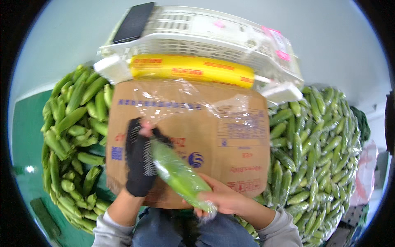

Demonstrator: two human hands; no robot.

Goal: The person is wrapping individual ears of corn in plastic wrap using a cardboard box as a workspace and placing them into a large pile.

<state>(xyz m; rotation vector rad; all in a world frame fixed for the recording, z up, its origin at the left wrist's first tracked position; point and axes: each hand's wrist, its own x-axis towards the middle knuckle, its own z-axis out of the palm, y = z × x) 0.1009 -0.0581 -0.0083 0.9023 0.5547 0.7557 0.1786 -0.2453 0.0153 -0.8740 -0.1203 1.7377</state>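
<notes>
An ear of corn in its green husk (179, 173), wrapped in shiny cling film, slants across the front of a cardboard box (200, 139). My left hand (140, 160), in a black glove that leaves fingertips bare, is closed about its upper end; motion blurs the fingers. Bare, my right hand (220, 196) grips the lower end, where the film bunches up. Beyond my hands, a yellow printed roll of cling film (191, 69) lies across the far side of the box. A loose sheet of clear film (172, 98) hangs from it over the cardboard.
Unwrapped ears of corn (74, 123) are heaped to the left on a green surface (27, 123). A large pile of film-wrapped ears (314, 154) rises on the right. White foam blocks (112, 69) flank the roll. Behind it stands a white plastic basket (200, 40) bearing a dark flat object (134, 23).
</notes>
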